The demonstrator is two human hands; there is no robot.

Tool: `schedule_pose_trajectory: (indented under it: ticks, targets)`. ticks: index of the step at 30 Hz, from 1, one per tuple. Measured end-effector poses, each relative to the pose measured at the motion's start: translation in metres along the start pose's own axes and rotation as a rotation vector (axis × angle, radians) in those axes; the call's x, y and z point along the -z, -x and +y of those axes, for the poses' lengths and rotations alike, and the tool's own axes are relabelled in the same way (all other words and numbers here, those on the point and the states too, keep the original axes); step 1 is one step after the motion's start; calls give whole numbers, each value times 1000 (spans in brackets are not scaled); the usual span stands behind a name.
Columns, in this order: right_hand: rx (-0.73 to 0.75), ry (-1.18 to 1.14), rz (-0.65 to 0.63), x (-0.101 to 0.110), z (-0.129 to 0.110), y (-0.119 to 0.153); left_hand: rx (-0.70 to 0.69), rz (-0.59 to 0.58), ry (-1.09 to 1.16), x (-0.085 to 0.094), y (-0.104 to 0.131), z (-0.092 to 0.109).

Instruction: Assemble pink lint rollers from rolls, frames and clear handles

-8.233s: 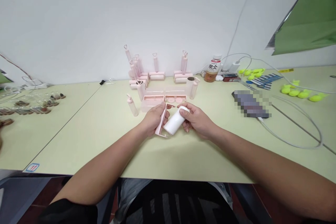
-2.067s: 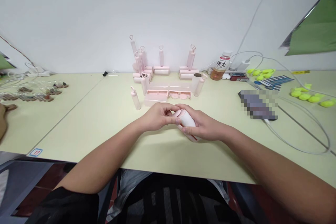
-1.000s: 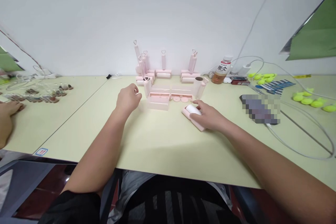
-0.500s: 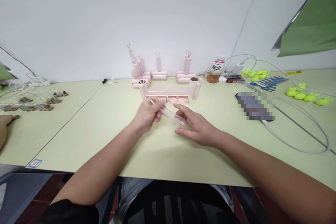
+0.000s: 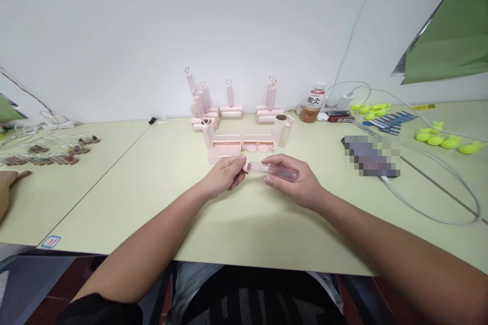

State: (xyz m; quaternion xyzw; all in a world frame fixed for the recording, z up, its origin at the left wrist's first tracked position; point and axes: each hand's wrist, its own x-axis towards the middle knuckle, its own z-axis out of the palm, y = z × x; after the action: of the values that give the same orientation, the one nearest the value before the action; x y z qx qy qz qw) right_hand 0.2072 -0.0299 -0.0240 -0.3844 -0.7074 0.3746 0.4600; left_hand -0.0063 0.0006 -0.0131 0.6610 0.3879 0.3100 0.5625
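Observation:
A clear tube with a pink end [image 5: 272, 170] lies level between my hands above the table. My left hand [image 5: 227, 175] pinches its pink left end. The fingers of my right hand [image 5: 293, 180] wrap round its right part. Just beyond are two open pink boxes, the left one [image 5: 226, 144] partly behind a pale translucent cover [image 5: 223, 155], the right one [image 5: 258, 147] with round pink pieces in it. Pink tubes with loops stand on either side, one at the left [image 5: 208, 134] and one at the right [image 5: 285, 133].
Near the wall stand more looped pink tubes [image 5: 230, 95] and pink boxes [image 5: 231, 112]. To the right are a bottle [image 5: 314, 103], a phone [image 5: 369, 156] with a cable, and yellow-green items [image 5: 450, 140]. Small bagged items [image 5: 49, 155] and another person's hand [image 5: 7, 183] are at the left.
The clear tube has turned closer to level and shifted right. My right hand has closed round it, and my left hand has moved slightly right, uncovering the pale cover.

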Motion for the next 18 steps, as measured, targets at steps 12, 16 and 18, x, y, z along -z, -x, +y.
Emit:
schedule_pose_trajectory:
  ticks: [12, 16, 18]
  targets:
    - [69, 67, 109, 4, -5, -6, -66, -184, -49, -1, 1, -6]
    - [12, 394, -187, 9, -10, -5, -130, -114, -87, 1, 0, -8]
    - [-13, 525, -260, 9, -12, -4, -161, -69, -144, 2, 0, -9]
